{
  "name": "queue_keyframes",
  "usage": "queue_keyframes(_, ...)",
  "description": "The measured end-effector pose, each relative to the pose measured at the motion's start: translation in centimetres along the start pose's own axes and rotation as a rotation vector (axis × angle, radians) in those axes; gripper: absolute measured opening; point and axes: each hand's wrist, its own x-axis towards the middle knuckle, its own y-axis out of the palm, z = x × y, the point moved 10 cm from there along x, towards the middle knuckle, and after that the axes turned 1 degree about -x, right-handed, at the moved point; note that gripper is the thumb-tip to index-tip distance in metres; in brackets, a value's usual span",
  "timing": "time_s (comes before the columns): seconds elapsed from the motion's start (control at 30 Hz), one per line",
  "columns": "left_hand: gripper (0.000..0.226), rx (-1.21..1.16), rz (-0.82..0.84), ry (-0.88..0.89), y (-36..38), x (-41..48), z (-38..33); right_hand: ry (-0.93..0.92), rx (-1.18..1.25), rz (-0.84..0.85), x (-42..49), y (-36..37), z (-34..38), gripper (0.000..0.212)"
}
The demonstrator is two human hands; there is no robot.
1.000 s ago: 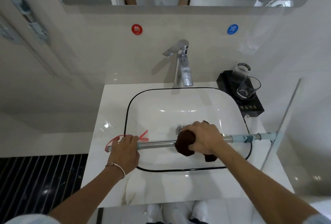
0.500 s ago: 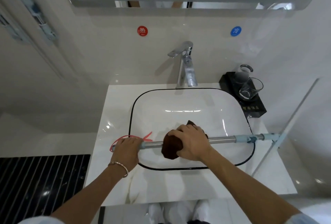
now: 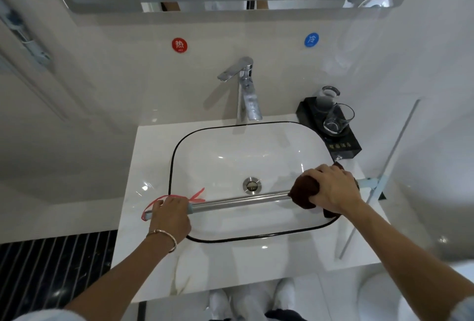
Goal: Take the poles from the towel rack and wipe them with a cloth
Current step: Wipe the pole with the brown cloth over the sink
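While my left hand (image 3: 170, 214) grips the pole (image 3: 241, 201) at its left end, over the sink (image 3: 243, 156), my right hand (image 3: 331, 188) clamps the dark cloth (image 3: 304, 188) round its right part.

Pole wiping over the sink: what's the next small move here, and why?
Probably slide the brown cloth leftward along the pole toward the left hand. The right hand holds the cloth wrapped round the pole near its right end, the left hand grips the left end, and the bare metal stretch lies between them.
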Motion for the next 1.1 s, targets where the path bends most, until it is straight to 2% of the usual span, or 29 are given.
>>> queue_keyframes(0.07, 0.028, 0.04, -0.03, -0.017, -0.2, -0.1, -0.6, -0.013, -0.007, -0.019, -0.1, 0.1, 0.2, 0.054)
queue_keyframes(0.17, 0.039, 0.155, -0.079, 0.031, -0.3, -0.2, -2.9, -0.021, 0.007, -0.028, -0.2, 0.0, 0.3, 0.054)
queue_keyframes(0.27, 0.044, 0.151, -0.097, 0.08, -0.4, 0.1, -5.6, -0.04, 0.013, -0.041, -0.2, -0.1, 0.3, 0.054)
queue_keyframes(0.37, 0.058, 0.095, -0.039, 0.198, 0.0, 0.6, -10.0, -0.071, 0.029, -0.063, -0.1, -0.2, 0.4, 0.054)
queue_keyframes(0.47, 0.056, 0.028, 0.07, 0.289, 0.8, 0.9, -16.0, -0.104, 0.048, -0.075, 0.1, -0.2, 0.4, 0.055)
queue_keyframes(0.57, 0.051, 0.014, 0.074, 0.255, 0.9, 1.4, -19.5, -0.147, 0.099, -0.124, 0.0, -0.2, 0.6, 0.054)
queue_keyframes(0.63, 0.049, 0.031, 0.063, 0.204, 1.4, 1.9, -20.0, -0.16, 0.165, -0.229, -0.5, -0.6, 0.3, 0.054)
queue_keyframes(0.7, 0.051, 0.029, -0.035, 0.217, 0.6, 2.2, -20.0, -0.169, 0.229, -0.314, -1.1, -0.7, -0.3, 0.055)
queue_keyframes(0.77, 0.052, 0.059, -0.074, 0.252, 0.6, 2.3, -20.2, -0.16, 0.362, -0.319, -1.1, -0.9, -1.1, 0.057)
queue_keyframes(0.87, 0.048, 0.074, -0.106, 0.234, 0.3, 2.4, -20.2, -0.056, 0.856, -0.191, -0.1, -1.8, -3.8, 0.054)
queue_keyframes(0.93, 0.046, 0.078, -0.127, 0.216, 0.0, 2.5, -20.4, -0.029, 1.082, -0.21, 0.2, -3.4, -5.9, 0.051)
queue_keyframes(1.0, 0.046, 0.088, -0.151, 0.212, -0.3, 2.7, -20.5, -0.036, 1.133, -0.265, 0.4, -5.6, -8.1, 0.057)
queue_keyframes(1.1, 0.044, 0.085, -0.17, 0.209, -0.5, 3.1, -20.7, -0.051, 0.937, -0.272, 0.9, -7.4, -10.7, 0.055)
